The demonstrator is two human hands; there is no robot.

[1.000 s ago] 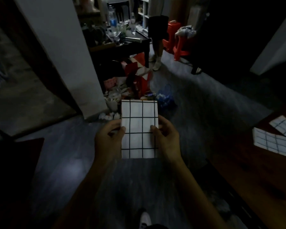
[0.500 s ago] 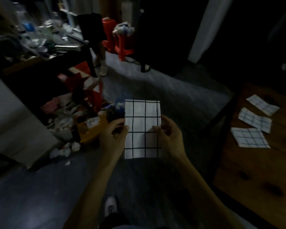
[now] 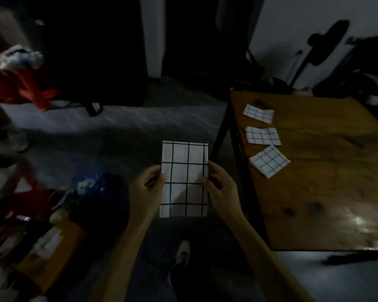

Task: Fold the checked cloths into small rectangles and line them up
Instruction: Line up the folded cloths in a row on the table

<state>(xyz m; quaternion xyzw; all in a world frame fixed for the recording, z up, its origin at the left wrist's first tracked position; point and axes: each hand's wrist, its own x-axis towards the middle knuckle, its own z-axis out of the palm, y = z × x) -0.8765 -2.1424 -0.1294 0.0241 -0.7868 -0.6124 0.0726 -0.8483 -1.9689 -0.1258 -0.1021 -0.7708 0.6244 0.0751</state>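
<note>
White with black grid lines, checked cloth (image 3: 184,179) held upright in mid-air over dark floor (image 3: 118,136), folded into tall rectangle, just left of counter (image 3: 327,192) edge and not touching it. Left hand (image 3: 145,190) pinching left edge about halfway up, thumb in front, fingers (image 3: 155,171) curled behind and clamped on fabric. Right hand (image 3: 222,188) pinching right edge at same height, thumb in front, fingers likewise closed on cloth. Brown wood for counter at right, on dark legs, glare patch near front right corner. Three folded cloths lying on its left part in rough line running away from viewer: far one (image 3: 258,113), middle one (image 3: 262,136), near one (image 3: 269,161), each white with thinner bluish grid, close together but apart from each other; near one turned at angle to other two. Red stool (image 3: 20,83) at far left with white bundle (image 3: 20,56) on top, blurred. Orange box (image 3: 52,247) and blue wrapper (image 3: 90,188) among clutter at lower left, details too dim to read. Dark fan shape (image 3: 323,46) against pale wall (image 3: 292,22) behind counter.
</note>
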